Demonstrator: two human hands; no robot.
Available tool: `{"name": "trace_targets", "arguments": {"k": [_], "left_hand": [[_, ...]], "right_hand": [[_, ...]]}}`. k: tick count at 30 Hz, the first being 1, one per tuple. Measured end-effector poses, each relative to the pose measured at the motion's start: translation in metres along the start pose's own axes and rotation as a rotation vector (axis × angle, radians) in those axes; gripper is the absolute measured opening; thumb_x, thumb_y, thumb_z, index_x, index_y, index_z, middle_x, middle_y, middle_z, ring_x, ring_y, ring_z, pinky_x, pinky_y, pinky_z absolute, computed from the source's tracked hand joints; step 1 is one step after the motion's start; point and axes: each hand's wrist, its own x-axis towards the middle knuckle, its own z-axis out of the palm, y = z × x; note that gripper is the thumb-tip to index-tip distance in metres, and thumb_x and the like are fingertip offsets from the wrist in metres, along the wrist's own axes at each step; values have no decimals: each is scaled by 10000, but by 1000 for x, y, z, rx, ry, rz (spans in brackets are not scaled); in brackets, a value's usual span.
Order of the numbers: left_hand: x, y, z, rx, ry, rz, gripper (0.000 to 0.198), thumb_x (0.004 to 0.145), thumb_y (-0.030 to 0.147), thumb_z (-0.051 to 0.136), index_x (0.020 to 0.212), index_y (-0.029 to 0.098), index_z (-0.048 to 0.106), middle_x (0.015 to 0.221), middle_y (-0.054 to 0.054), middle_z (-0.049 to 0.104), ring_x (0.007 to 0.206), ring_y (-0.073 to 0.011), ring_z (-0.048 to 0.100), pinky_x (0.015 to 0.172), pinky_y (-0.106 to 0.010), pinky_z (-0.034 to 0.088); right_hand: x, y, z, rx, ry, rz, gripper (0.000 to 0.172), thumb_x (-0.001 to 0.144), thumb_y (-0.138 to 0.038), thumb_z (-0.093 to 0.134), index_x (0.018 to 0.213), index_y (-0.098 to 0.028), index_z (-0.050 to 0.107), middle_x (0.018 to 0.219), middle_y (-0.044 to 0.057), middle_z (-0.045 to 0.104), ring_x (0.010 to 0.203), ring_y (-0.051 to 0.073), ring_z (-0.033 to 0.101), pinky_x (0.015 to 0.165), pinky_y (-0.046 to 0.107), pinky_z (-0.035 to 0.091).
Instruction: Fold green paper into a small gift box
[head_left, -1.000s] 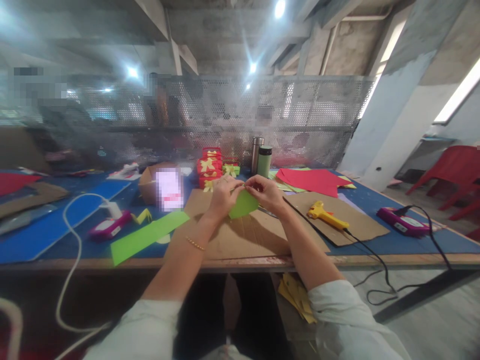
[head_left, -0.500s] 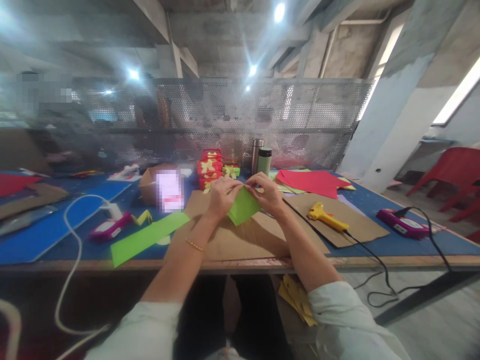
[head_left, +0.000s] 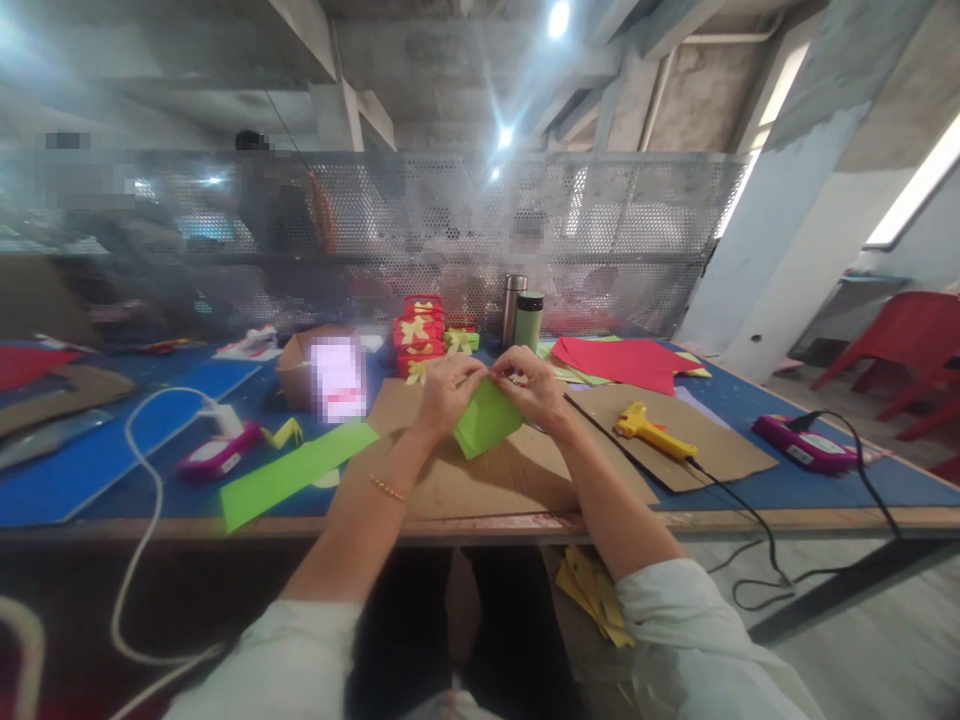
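A folded piece of bright green paper [head_left: 487, 420] is held above a brown cardboard sheet [head_left: 420, 490]. My left hand [head_left: 448, 388] pinches its upper left edge, and my right hand [head_left: 532, 384] grips the upper right side. The fingertips of both hands nearly meet at the top of the paper, hiding that edge. Left of my forearm lies a long green paper strip [head_left: 296, 478]. To the right, a yellow hot glue gun [head_left: 652, 432] rests on another cardboard piece [head_left: 720, 455], its black cord running off the table edge.
Red boxes with yellow bows [head_left: 418, 335] are stacked at the back, near a green tumbler [head_left: 529, 320] and a steel flask [head_left: 514, 300]. Red sheets [head_left: 622, 362] lie behind the glue gun. Purple power strips [head_left: 806, 445] sit at both sides. A phone [head_left: 337, 380] leans against a box.
The green paper has tilted slightly and its lower corner has dropped a little. Both hands stay pinched on it, with small finger shifts.
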Motion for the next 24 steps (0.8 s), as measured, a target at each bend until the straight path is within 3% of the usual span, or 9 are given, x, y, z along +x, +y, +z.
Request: {"name": "trace_targets", "arguments": {"k": [4,7,15,19,24], "left_hand": [[-1,4,1,-41,-5,-14,206,938,303,631,793,196,733,799,-46,744,790,-194,656,819,-326,480],[0,4,0,-126,22,-87,213,925,322,626,779,193,713,785,-37,719,762,-179,632,768,-297,481],[1,-15,-6,-342,167,-334,233,856,401,663,796,177,684,770,-21,677,715,-156,585,681,-258,459],[1,-15,-4,-305,130,-316,228,839,394,658,786,175,693,754,-25,686,705,-163,596,683,-266,474],[-1,-8,2,-239,38,-246,225,836,384,650,779,179,721,769,-41,718,736,-186,632,679,-278,487]], "right_hand": [[0,-2,1,37,11,-39,114,865,-229,604,751,-232,610,781,29,645,795,206,574,749,347,443],[1,-1,2,42,24,-15,147,904,-291,598,772,-234,629,796,34,657,804,208,583,767,354,455],[1,9,-1,105,171,214,405,999,-539,474,955,-244,747,974,76,749,985,247,659,933,399,493],[0,9,2,102,39,224,443,976,-584,490,962,-242,770,983,73,755,985,244,661,903,382,497],[-1,12,7,1,-73,167,279,897,-474,641,778,-232,715,803,47,699,797,210,605,750,338,462]]}}
